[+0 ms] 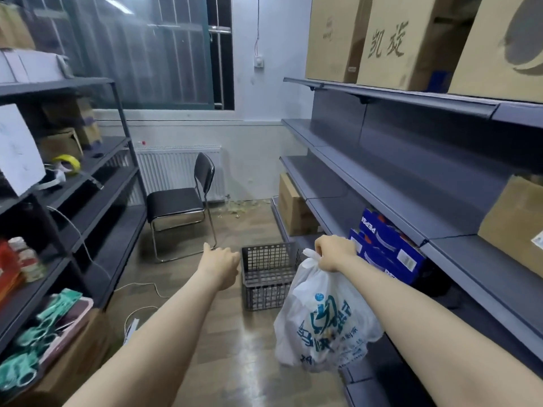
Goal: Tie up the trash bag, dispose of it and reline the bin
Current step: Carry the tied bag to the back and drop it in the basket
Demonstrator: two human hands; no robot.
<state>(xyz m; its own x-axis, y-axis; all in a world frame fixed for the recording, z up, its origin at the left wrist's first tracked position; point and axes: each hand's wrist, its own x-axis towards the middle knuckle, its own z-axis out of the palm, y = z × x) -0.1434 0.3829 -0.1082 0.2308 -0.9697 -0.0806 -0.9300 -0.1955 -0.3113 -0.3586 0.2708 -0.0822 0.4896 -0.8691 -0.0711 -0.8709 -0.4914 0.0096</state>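
right hand (pixel 335 251) gripping knotted white printed plastic trash bag (pixel 323 315) beside grey slotted plastic crate (pixel 269 276); left hand (pixel 220 267) empty, fingers relaxed

A single head-worn wide-angle view looks forward and down an aisle, the shelving (pixel 411 183) close alongside.

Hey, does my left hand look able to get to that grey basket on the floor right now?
Probably yes. The left hand is open, holds nothing and is stretched towards the grey basket, with only bare floor between. The right hand holds the trash bag off to the side.
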